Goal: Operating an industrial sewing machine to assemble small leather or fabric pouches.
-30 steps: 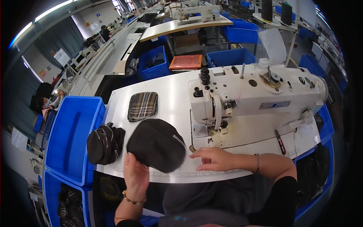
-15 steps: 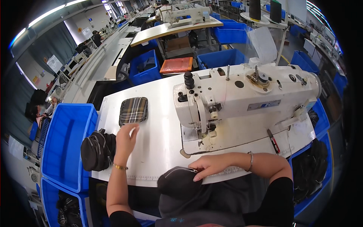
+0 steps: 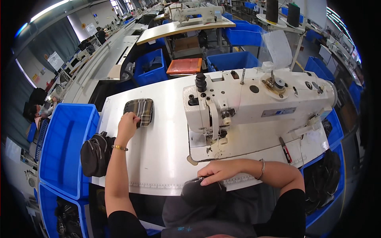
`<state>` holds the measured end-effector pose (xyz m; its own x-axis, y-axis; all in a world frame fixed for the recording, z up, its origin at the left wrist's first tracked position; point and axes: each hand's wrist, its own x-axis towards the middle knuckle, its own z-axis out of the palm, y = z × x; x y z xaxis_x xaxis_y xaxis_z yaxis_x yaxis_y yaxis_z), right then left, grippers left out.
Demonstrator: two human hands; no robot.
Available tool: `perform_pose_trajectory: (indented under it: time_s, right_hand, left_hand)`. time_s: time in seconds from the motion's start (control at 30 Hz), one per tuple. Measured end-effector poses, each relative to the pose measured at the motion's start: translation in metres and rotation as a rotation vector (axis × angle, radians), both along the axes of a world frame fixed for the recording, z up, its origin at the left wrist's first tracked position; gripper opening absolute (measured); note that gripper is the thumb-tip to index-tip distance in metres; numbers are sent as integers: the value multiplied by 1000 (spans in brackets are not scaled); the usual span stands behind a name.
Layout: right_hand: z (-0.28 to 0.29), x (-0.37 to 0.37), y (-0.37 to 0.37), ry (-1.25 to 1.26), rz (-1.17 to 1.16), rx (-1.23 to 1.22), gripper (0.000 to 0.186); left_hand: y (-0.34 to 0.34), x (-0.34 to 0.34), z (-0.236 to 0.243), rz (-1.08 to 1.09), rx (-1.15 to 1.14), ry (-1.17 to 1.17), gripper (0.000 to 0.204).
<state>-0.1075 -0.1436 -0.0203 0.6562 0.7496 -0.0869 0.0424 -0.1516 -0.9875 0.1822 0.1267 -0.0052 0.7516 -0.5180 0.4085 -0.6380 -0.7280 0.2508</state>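
My left hand (image 3: 127, 126) reaches over the left part of the white sewing table. Its fingers are pressed together at the near left corner of a rounded-square plaid fabric piece (image 3: 144, 110), brown, black and white with a dark rim. At the table's front edge, above my lap, my right hand (image 3: 222, 171) grips a small black zip pouch (image 3: 202, 194) by its zippered top, thumb over the edge. The pouch hangs against my dark apron, its lower part blending in. Beside my left forearm a bunch of black zip pouches (image 3: 94, 156) sits at the table's left edge.
A white sewing machine (image 3: 258, 99) fills the table's right side. A red utility knife (image 3: 285, 150) lies in front of it. Blue bins (image 3: 65, 146) line the left side; another bin (image 3: 343, 174) with black pouches stands at right. An orange tray (image 3: 184, 66) lies beyond the table.
My left hand has moved forward and slightly left onto the plaid piece, its fingers closing at the corner. The black pouch in my right hand has shifted right and tipped.
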Motion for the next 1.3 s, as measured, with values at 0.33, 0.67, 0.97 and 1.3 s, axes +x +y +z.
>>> perform_pose_trajectory:
  time_s: [0.33, 0.67, 0.97, 1.3]
  right_hand:
    - [1, -12, 3, 180, -1, 142, 28]
    - [5, -3, -10, 478, -144, 418, 33]
    - [4, -5, -7, 434, -198, 434, 22]
    - [-4, -19, 14, 365, -190, 328, 27]
  left_hand:
    - [-54, -197, -2, -345, 64, 441, 16]
    - [-48, -195, 34, -464, -393, 1547, 36]
    - [-44, -213, 29, -516, -382, 1760, 15]
    - [-41, -240, -15, -480, -564, 1698, 24]
